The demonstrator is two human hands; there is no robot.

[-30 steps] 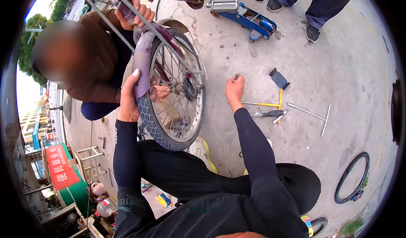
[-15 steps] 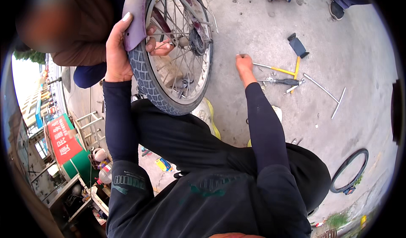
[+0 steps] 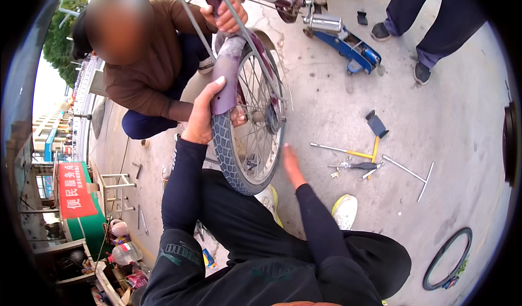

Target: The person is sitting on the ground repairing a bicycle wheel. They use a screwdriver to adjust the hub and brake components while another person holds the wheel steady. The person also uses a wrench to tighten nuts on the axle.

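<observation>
A bicycle wheel with a knobby grey-black tyre [image 3: 224, 153] stands in front of me, under a worn purple mudguard [image 3: 225, 83]. My left hand [image 3: 202, 110] grips the mudguard's lower end beside the tyre, thumb on its outer face. On the wheel's right side, my right hand [image 3: 291, 163] is close to the tyre, its fingers drawn together and slightly blurred; whatever they hold is too small to make out. Across from me a crouching person in a brown top has one hand [image 3: 227, 17] on the frame above the mudguard and another [image 3: 237, 116] behind the spokes.
A hammer with a yellow handle [image 3: 359, 154], a black-handled tool [image 3: 361, 166] and a T-shaped wrench [image 3: 413, 174] lie on the concrete at right. Beyond stands a blue floor jack [image 3: 348, 48], near another person's legs [image 3: 413, 12]. A loose tyre [image 3: 448, 260] lies lower right.
My right hand has moved left from beside the tools to the wheel. My view has shifted, now showing more of the frame, the jack and the crouching person. My left hand keeps its grip.
</observation>
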